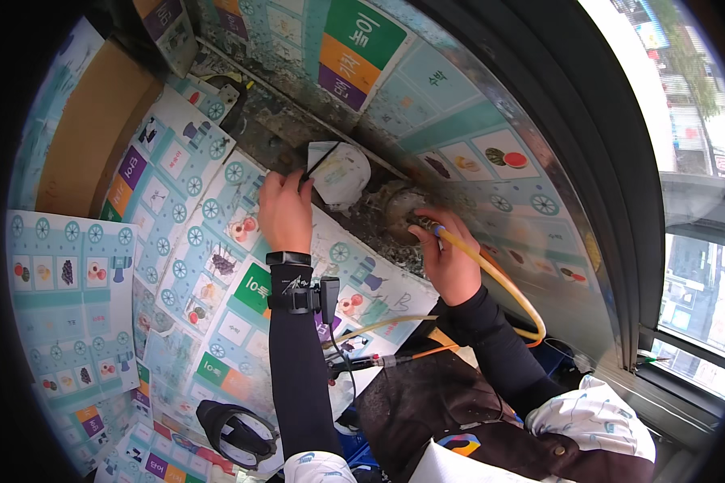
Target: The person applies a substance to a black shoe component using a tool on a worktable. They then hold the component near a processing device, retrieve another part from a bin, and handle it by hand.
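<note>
A: In a corner, among stained teal-and-white panels [189,201] with fruit pictures, beside a grimy dark grey base [275,127].
B: And with the right hand [453,271]?
A: Closed around a flexible yellow hose [509,284] near its end, just above the grime.
B: With the left hand [285,217]?
A: Part-curled, at a thin black strip [322,160] crossing a flat white rounded piece [346,175] just ahead; cannot tell whether gripping.

flat piece [348,179]: left of hose [503,282] | cardboard [97,133]: far left | window [701,298]: far right
</note>
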`<move>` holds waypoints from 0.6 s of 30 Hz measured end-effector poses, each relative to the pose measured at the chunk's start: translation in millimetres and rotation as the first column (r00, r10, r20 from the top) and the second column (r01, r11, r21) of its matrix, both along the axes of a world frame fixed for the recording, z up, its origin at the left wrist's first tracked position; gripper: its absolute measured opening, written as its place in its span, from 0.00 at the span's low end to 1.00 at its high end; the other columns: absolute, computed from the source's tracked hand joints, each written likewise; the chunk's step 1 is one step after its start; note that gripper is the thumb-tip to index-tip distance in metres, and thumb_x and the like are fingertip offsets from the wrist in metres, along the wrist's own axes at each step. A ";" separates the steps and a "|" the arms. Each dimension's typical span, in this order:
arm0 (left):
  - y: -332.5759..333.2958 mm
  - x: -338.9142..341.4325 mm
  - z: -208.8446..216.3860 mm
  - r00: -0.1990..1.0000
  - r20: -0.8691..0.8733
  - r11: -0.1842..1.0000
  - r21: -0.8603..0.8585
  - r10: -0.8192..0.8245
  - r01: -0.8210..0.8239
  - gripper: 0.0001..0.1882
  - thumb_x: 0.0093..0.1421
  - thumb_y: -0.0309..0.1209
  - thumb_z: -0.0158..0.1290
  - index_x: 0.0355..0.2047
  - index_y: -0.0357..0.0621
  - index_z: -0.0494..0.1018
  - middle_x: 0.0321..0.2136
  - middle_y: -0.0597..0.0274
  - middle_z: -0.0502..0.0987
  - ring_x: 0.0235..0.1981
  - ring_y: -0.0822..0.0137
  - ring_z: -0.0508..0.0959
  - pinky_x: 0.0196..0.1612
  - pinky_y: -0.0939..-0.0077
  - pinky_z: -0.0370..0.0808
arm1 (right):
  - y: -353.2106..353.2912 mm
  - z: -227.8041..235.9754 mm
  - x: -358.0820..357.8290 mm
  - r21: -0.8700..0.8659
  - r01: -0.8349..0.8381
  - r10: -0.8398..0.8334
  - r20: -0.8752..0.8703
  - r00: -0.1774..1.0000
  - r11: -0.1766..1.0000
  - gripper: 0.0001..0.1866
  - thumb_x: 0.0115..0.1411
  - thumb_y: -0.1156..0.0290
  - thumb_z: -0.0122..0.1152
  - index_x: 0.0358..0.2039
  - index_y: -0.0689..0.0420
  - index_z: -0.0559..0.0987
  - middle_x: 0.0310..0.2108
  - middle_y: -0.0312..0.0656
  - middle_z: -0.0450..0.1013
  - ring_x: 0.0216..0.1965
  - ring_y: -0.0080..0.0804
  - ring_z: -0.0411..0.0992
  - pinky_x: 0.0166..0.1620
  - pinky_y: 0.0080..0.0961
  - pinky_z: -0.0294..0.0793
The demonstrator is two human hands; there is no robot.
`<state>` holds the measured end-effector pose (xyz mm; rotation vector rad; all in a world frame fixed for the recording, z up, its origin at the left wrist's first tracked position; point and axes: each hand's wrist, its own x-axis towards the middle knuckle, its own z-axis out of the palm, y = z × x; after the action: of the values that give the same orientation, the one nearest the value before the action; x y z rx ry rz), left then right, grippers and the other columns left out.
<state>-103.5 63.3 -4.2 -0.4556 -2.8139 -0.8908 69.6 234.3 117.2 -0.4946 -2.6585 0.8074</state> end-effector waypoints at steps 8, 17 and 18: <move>-2.0 -4.4 -10.7 1.000 0.021 1.000 0.010 -0.020 0.020 0.13 0.60 0.37 0.64 0.45 0.50 0.84 0.36 0.57 0.76 0.41 0.51 0.78 0.41 0.57 0.76 | 8.6 9.1 -2.1 -0.009 -0.101 0.102 0.046 0.994 0.995 0.12 0.60 0.73 0.71 0.43 0.59 0.79 0.37 0.48 0.76 0.33 0.51 0.76 0.36 0.39 0.76; -3.9 -5.6 -16.0 0.999 0.028 0.997 0.072 -0.030 0.028 0.13 0.61 0.36 0.64 0.44 0.48 0.84 0.34 0.57 0.75 0.36 0.52 0.78 0.38 0.57 0.75 | 41.2 -3.3 -12.3 -0.042 -0.269 0.270 0.033 0.962 0.962 0.13 0.56 0.72 0.74 0.40 0.58 0.80 0.36 0.45 0.77 0.34 0.49 0.77 0.36 0.38 0.77; -3.8 -6.4 -16.7 0.999 0.023 0.997 0.073 -0.036 0.035 0.12 0.61 0.36 0.64 0.44 0.48 0.84 0.33 0.57 0.75 0.36 0.52 0.78 0.38 0.57 0.75 | 47.5 -3.3 -13.4 -0.083 -0.321 0.324 0.025 0.946 0.943 0.13 0.56 0.72 0.75 0.39 0.58 0.81 0.36 0.46 0.77 0.34 0.48 0.77 0.36 0.37 0.78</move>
<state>-109.9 59.5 -21.0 -0.4892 -2.7929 -1.0082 56.2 281.8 113.9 -0.0889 -2.7930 1.0058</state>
